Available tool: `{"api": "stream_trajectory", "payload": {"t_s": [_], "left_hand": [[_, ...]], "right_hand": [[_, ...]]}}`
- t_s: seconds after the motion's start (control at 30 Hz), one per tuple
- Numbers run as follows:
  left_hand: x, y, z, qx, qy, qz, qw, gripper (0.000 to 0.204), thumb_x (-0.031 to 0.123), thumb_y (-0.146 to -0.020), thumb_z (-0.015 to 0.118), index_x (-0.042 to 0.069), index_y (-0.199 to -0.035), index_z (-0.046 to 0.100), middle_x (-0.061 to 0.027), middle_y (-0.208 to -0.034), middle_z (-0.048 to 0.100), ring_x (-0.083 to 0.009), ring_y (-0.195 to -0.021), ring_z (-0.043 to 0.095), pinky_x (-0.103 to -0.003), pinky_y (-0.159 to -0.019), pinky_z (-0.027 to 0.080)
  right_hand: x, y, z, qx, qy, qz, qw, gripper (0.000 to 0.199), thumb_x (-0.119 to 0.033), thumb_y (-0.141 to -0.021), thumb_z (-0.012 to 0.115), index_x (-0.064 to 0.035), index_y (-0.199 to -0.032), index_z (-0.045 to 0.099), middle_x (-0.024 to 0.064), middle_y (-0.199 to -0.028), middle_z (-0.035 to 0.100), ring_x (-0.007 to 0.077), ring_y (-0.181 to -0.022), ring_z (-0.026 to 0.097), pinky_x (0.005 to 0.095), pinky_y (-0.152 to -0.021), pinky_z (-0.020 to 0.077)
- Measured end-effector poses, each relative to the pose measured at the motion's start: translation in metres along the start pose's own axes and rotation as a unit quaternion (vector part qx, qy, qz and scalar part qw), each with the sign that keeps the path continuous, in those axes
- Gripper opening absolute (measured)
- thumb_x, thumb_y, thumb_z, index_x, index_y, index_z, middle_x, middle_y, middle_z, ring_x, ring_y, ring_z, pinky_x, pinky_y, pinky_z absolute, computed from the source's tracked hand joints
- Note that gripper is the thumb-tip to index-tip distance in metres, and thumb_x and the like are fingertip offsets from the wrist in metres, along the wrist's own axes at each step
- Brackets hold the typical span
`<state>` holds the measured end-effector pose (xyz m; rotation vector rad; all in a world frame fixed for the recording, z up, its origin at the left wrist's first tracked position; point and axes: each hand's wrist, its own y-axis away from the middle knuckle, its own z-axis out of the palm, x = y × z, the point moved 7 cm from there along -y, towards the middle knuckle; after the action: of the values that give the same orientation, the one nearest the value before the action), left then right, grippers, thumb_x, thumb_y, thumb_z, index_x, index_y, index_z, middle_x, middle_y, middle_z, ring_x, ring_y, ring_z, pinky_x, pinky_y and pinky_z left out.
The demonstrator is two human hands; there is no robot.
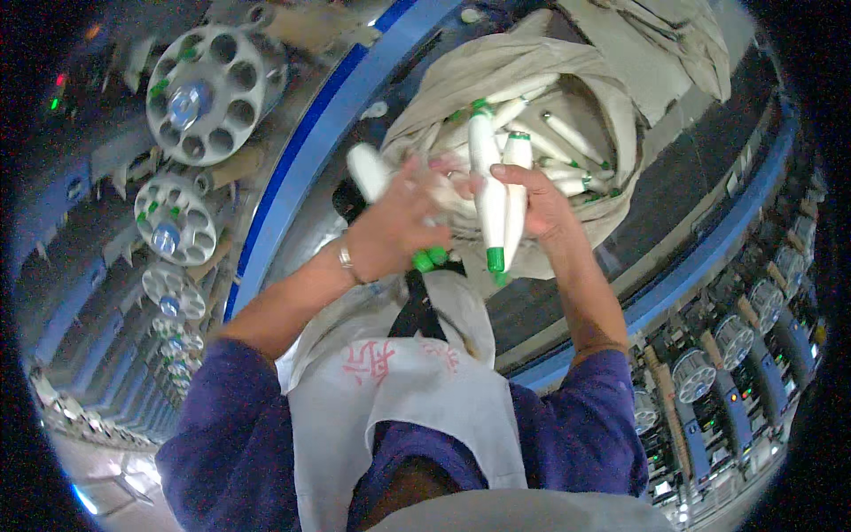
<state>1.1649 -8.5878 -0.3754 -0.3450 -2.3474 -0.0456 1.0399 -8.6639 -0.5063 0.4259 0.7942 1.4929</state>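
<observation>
My left hand (pixel 396 222), blurred by motion, is closed round white yarn bobbins (pixel 366 171). A rounded white end pokes out at its far side, and green ends (pixel 429 259) show below the fingers. My right hand (pixel 542 202) grips a couple of white yarn bobbins (pixel 486 182) side by side, roughly upright, with green tips. The thumb lies across them. Both hands are above a beige cloth sack (pixel 612 199), its mouth gaping, with several more green-tipped bobbins (pixel 574 142) lying loosely inside.
Along the left stands a row of machines with round, holed bobbin magazines (pixel 206 96). Another machine row with similar magazines (pixel 693 374) runs down the right. A blue curved rail (pixel 306 133) borders the sack's left side. My pale apron (pixel 399 390) hangs below my hands.
</observation>
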Motion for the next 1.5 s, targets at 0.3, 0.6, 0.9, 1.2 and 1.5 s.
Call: {"api": "stream_trajectory", "payload": {"t_s": [0.3,0.6,0.9,1.2,1.5], "left_hand": [[0.031,0.144,-0.048,0.039,0.035,-0.078,0.996,0.02,0.025,-0.072,0.071,0.009,-0.075,0.058,-0.0136,-0.124,0.048,-0.0299,-0.108,0.053,-0.033,-0.061,0.055],[0.048,0.37,-0.135,0.192,0.104,-0.15,0.964,0.046,0.018,-0.07,0.066,0.017,-0.116,0.061,-0.0104,-0.118,0.053,-0.0279,-0.099,0.057,-0.038,-0.081,0.05],[-0.02,0.614,-0.191,0.626,0.517,-0.289,0.507,0.053,0.023,-0.084,0.05,0.001,-0.132,0.044,-0.0162,-0.123,0.053,-0.027,-0.105,0.057,-0.037,-0.091,0.046],[-0.003,0.661,-0.199,0.648,0.517,-0.209,0.519,0.058,0.031,-0.082,0.052,0.001,-0.131,0.044,-0.0155,-0.129,0.047,-0.0284,-0.114,0.05,-0.038,-0.099,0.04],[0.001,0.65,-0.202,0.634,0.482,-0.213,0.567,0.063,0.037,-0.081,0.052,0.002,-0.132,0.043,-0.0152,-0.132,0.045,-0.0278,-0.113,0.051,-0.036,-0.097,0.042]], "right_hand": [[0.154,-0.027,0.088,-0.001,-0.177,0.116,0.977,0.049,-0.039,-0.09,0.054,0.0061,-0.106,0.05,0.0145,-0.091,0.06,0.0129,-0.052,0.054,0.031,-0.046,0.0534],[0.287,-0.113,0.267,-0.102,-0.256,0.009,0.961,0.011,-0.01,-0.086,0.054,-0.0008,-0.082,0.052,0.0063,-0.071,0.054,0.0176,-0.072,0.057,0.0284,-0.071,0.0504],[0.229,-0.046,0.428,0.087,0.659,-0.451,0.596,0.015,-0.02,-0.086,0.06,-0.0061,-0.084,0.065,0.0052,-0.058,0.057,0.014,-0.05,0.054,0.0255,-0.05,0.0456],[0.402,-0.098,0.443,-0.256,0.641,-0.035,0.723,0.021,-0.024,-0.084,0.062,-0.0033,-0.09,0.061,0.0021,-0.066,0.054,0.0111,-0.052,0.049,0.0237,-0.045,0.0369],[0.215,-0.119,0.312,0.274,0.193,-0.272,0.902,0.018,-0.019,-0.09,0.05,-0.0032,-0.098,0.054,-0.0003,-0.066,0.056,0.0151,-0.056,0.053,0.027,-0.048,0.0435]]}}
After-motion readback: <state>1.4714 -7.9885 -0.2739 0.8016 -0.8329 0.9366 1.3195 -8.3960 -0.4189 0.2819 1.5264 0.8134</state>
